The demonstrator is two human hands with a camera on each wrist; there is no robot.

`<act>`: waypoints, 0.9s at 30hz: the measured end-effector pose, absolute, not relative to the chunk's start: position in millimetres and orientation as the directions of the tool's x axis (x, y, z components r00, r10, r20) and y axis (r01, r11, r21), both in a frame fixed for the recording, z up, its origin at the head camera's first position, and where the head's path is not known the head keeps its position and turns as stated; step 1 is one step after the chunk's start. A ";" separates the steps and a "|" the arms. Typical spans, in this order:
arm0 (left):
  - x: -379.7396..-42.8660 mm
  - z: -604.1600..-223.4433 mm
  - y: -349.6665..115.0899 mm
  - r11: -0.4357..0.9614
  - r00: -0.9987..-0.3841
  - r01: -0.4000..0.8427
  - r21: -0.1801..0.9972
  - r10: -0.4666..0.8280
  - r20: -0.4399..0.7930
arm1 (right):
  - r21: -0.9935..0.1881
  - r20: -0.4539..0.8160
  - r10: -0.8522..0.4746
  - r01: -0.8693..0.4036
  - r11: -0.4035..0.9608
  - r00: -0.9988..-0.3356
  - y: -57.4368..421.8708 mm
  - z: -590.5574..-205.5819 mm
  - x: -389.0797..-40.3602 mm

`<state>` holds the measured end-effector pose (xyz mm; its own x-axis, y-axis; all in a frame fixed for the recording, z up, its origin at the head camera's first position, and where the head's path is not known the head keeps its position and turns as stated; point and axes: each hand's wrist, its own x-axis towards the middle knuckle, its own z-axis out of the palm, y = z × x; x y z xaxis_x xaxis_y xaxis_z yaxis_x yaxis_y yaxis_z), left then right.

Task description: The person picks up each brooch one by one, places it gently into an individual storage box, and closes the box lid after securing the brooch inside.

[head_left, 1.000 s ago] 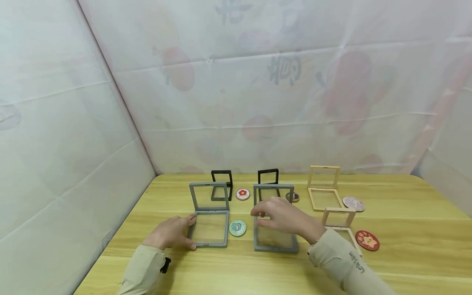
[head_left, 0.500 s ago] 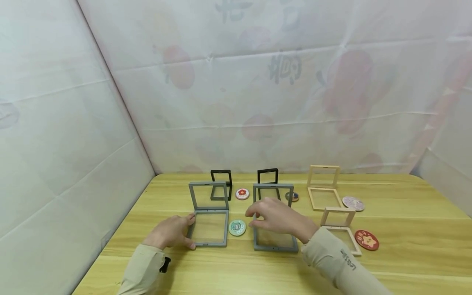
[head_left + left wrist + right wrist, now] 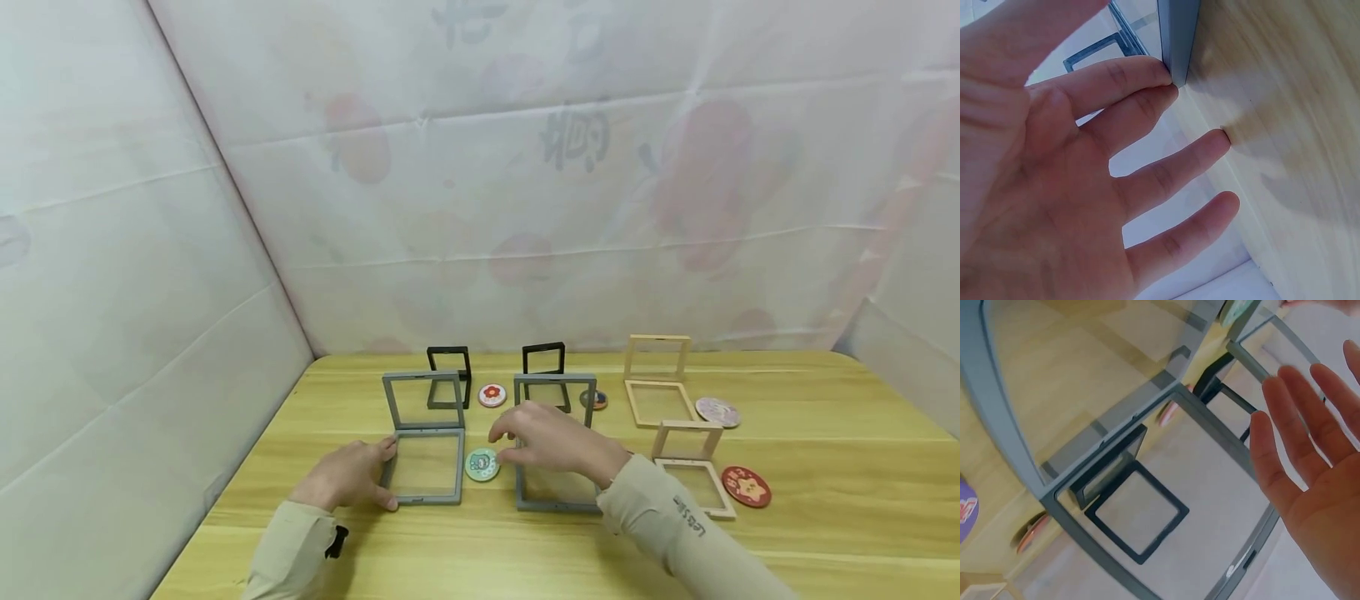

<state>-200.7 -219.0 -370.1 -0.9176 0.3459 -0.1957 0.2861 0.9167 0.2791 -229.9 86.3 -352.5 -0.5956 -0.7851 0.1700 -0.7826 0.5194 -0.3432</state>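
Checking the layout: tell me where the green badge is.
In the head view, the green badge lies on the table between the left grey frame and right grey frame, just left of the right hand.

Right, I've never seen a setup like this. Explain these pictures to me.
There's no machine: you see a person's bare left hand and right hand. The wide picture comes from a camera worn on the head, the two close ones from cameras on each wrist. On the yellow wood-grain table are open, square hinged frames with clear panes: two grey frames, two black frames and two pale tan frames. Among them lie five flat round badges, including a mint-green badge. The left hand's fingertips touch the left grey frame; the right hand hovers near the mint-green badge and holds nothing.
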 end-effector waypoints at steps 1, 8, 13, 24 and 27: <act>-201.3 -370.0 -218.8 0.918 -0.918 0.286 0.276 0.345 -0.197 | -0.336 0.166 -0.784 -0.782 0.525 -0.598 84.6 -353.3 -229.6; -202.4 -369.5 -217.2 0.922 -0.916 0.279 0.267 0.339 -0.213 | -0.302 0.121 -0.765 -0.758 0.579 -0.633 75.6 -357.2 -225.9; -202.5 -369.0 -215.6 0.924 -0.917 0.283 0.257 0.340 -0.211 | -0.295 0.125 -0.764 -0.759 0.581 -0.633 72.0 -357.8 -226.2; -200.1 -366.7 -216.9 0.927 -0.919 0.275 0.254 0.331 -0.215 | -0.273 0.071 -0.748 -0.734 0.622 -0.660 58.5 -361.5 -226.6; -201.5 -366.7 -216.6 0.923 -0.916 0.287 0.256 0.343 -0.208 | -0.237 0.075 -0.747 -0.739 0.631 -0.661 57.4 -363.5 -227.1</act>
<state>-201.5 -216.6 -366.7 -0.9161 0.3428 -0.2079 0.2873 0.9230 0.2561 -227.1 57.4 -363.5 -0.6610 -0.7466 0.0753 -0.7391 0.6305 -0.2370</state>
